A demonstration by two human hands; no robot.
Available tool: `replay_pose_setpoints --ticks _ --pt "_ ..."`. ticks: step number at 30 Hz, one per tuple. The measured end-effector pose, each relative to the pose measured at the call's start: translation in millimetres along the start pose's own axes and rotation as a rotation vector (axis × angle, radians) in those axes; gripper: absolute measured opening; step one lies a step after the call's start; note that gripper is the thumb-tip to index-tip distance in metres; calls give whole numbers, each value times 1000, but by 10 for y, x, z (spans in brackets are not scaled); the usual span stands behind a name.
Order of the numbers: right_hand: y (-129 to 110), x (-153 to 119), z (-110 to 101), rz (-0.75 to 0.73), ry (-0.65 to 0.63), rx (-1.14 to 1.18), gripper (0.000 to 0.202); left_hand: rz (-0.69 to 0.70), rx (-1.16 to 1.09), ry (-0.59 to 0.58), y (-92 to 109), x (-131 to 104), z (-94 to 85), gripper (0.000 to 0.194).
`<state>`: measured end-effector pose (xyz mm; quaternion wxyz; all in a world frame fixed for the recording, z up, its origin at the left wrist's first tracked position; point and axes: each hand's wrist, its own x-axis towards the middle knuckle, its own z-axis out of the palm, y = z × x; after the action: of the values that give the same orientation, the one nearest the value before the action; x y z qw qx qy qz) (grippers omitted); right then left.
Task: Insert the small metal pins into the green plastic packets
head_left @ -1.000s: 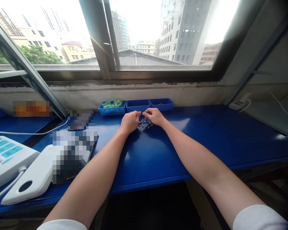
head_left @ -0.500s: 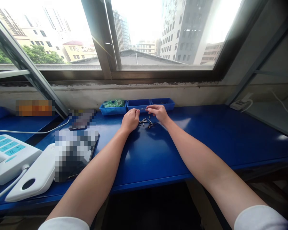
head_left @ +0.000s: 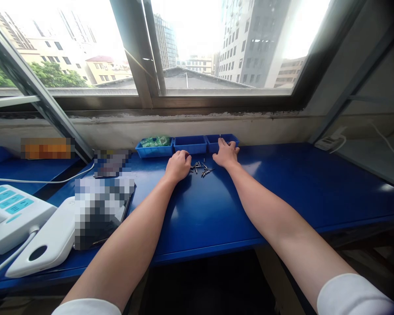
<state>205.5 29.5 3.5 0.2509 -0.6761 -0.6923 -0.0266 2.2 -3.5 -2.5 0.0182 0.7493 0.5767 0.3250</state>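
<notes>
My left hand [head_left: 178,165] rests on the blue table beside a loose pile of small metal pins [head_left: 202,167], some dark and some silvery. Its fingers are curled, and whatever they hold is hidden. Over the front wall of the right blue bin [head_left: 233,142] reaches my right hand [head_left: 226,153], with thumb and fingers apart. A tiny dark pin-like piece [head_left: 220,136] shows just beyond its fingertips; I cannot tell whether they touch it. The hand covers much of that bin's inside.
The middle blue bin [head_left: 190,150] and a left bin [head_left: 155,151] with green bags [head_left: 156,141] line the wall under the window. On the left lie a white power strip [head_left: 19,214], a white oblong device [head_left: 46,240] and blurred items. A metal shelf post [head_left: 52,105] slants there.
My right hand has moved away from the left, forward and to the right, to the right bin, and its fingers have spread. The thin piece between both hands is gone from there.
</notes>
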Motion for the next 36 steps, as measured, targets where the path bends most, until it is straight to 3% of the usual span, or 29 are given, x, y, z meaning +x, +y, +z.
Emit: replay_pose_setpoints --ticks 21,26,29,31,34,36 --pt "-7 37 29 72 -135 -106 80 16 92 -131 -13 -5 22 31" --pt "0 22 83 131 -11 -19 80 23 99 -145 -25 -4 26 30" --pt "-30 7 102 28 133 113 55 35 102 -144 -24 -8 27 29" --pt "-65 -9 97 -143 149 231 29 44 103 -143 -21 -13 25 30" --pt "-122 -43 81 -434 14 386 10 62 105 -157 -21 -19 22 31" --pt "-150 -65 82 -534 -98 439 6 72 108 -168 -24 -21 22 31"
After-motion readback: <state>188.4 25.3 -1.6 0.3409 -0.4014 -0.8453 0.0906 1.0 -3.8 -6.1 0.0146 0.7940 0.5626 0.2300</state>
